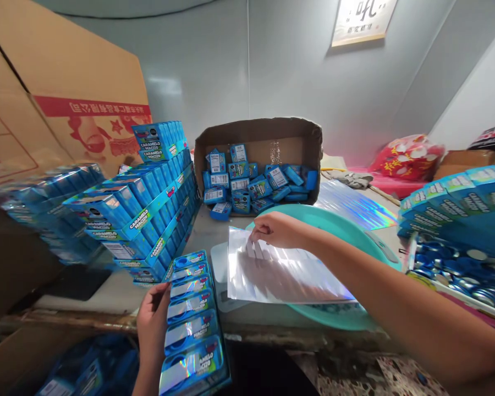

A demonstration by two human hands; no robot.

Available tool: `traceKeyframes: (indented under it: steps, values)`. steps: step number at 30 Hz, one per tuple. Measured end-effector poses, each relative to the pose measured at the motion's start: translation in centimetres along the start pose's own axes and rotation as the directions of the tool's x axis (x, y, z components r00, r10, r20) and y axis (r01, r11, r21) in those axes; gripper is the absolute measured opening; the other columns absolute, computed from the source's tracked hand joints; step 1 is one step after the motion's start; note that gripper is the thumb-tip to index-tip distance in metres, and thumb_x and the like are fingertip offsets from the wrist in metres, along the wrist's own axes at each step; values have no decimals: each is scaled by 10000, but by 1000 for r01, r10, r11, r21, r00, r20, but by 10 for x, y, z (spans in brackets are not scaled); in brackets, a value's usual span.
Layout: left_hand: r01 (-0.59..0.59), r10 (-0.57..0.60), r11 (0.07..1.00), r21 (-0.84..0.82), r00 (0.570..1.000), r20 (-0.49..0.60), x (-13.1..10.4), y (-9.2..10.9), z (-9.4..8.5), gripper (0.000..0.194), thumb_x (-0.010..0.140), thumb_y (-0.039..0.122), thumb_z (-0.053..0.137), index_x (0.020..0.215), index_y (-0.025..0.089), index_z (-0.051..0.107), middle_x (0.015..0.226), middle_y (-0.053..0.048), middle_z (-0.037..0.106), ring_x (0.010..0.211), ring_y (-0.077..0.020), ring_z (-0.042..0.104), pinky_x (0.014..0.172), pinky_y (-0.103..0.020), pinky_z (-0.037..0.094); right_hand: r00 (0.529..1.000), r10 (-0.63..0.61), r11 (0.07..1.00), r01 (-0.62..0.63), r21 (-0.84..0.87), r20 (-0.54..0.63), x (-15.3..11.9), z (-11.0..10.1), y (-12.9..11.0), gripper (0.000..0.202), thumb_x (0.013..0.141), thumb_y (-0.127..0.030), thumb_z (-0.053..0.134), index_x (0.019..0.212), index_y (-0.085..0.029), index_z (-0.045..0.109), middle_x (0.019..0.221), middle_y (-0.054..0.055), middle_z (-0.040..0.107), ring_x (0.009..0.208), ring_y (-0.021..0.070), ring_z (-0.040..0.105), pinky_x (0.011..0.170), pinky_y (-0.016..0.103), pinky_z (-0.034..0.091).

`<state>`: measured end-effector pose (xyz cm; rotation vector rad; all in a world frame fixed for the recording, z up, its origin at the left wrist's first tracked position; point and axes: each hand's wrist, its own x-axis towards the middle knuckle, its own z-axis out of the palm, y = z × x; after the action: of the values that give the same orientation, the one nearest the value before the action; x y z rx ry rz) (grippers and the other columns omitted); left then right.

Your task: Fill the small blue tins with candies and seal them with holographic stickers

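Observation:
A row of small blue candy boxes [192, 322] stands in a display tray at the table's front edge, with shiny clear strips across several of them. My left hand [152, 313] holds this tray at its left side, the fingers bent against it. To the right lies a silvery, reflective sticker sheet [280, 275], partly over a turquoise basin [338, 220]. My right hand [268, 231] is at the sheet's upper left edge, its fingers pinched together; what is between the fingertips is too small to make out.
Stacked full trays [148, 214] rise at the left before a big carton [99, 66]. An open cardboard box [258, 129] holds loose blue boxes at the back. Blue round tins [457, 269] and fanned blue packaging [457, 198] are at the right.

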<state>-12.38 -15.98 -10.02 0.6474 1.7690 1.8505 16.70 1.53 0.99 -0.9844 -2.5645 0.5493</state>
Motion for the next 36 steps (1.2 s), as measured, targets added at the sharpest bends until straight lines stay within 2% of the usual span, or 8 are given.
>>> traceKeyframes:
  steps: [6, 10, 14, 17, 24, 28, 32, 36]
  values:
    - [10, -12, 999, -52, 999, -48, -1, -2, -3, 533, 507, 540, 863, 854, 194, 655, 820, -5, 667, 815, -193, 616, 784, -315, 479, 991, -47, 998, 52, 35, -122, 0, -11, -5, 115, 862, -283, 680, 799, -199, 633, 816, 27, 690, 811, 185, 665, 672, 284, 449]
    - [-74, 57, 990, -120, 988, -146, -17, 30, -15, 430, 671, 485, 811, 971, 224, 647, 952, -11, 695, 897, -182, 646, 817, -296, 505, 933, -265, 962, 274, 3, -244, -1, -22, -49, 276, 875, -296, 707, 689, -207, 524, 1193, 51, 699, 1051, 206, 666, 831, 320, 488]
    - [-371, 387, 920, -122, 909, 152, -40, 100, -15, 539, 730, 498, 782, 1164, 206, 651, 1197, -88, 677, 1095, -239, 640, 918, -309, 518, 787, -615, 784, 605, -136, -51, 8, -19, -122, 237, 898, -322, 706, 722, -214, 589, 1288, 43, 648, 1134, 222, 622, 947, 351, 463]
    - [-345, 344, 936, -64, 866, 364, -45, 140, -2, 738, 650, 447, 856, 1284, 175, 596, 1084, -112, 723, 1001, -278, 692, 874, -374, 562, 697, -716, 669, 701, -247, 37, 29, -7, -160, 83, 884, -280, 709, 888, -203, 679, 1144, 92, 657, 1013, 247, 629, 887, 386, 472]
    - [-216, 195, 976, 37, 932, 307, -16, 137, 0, 575, 536, 369, 922, 1011, 148, 684, 927, -91, 766, 901, -241, 727, 796, -315, 580, 647, -757, 652, 738, -173, -96, 72, 26, -157, 65, 826, -196, 701, 855, -178, 647, 1063, 69, 675, 968, 218, 624, 791, 318, 458]
    - [-122, 123, 992, -16, 967, 224, 7, 121, 0, 574, 528, 326, 927, 1019, 147, 690, 899, -92, 771, 843, -229, 736, 741, -292, 576, 745, -628, 757, 652, 42, -225, 83, 55, -138, 366, 815, -305, 760, 1150, -211, 646, 1159, 76, 673, 1030, 238, 639, 829, 330, 467]
    - [-95, 109, 976, -196, 992, 58, 27, 109, 21, 446, 640, 237, 844, 1029, 180, 635, 850, -55, 761, 768, -180, 736, 711, -267, 570, 959, -134, 737, 264, 622, -249, 95, 93, -119, 857, 638, -454, 897, 1376, -260, 505, 1190, 57, 676, 1036, 247, 652, 844, 338, 486]
    - [-112, 128, 934, -338, 991, 26, 39, 101, 51, 245, 739, 277, 726, 915, 197, 575, 856, -42, 747, 822, -174, 736, 735, -275, 570, 991, 54, 639, 61, 767, -124, 104, 127, -104, 657, 815, -516, 735, 1316, -149, 522, 909, 52, 703, 765, 198, 667, 601, 283, 482]
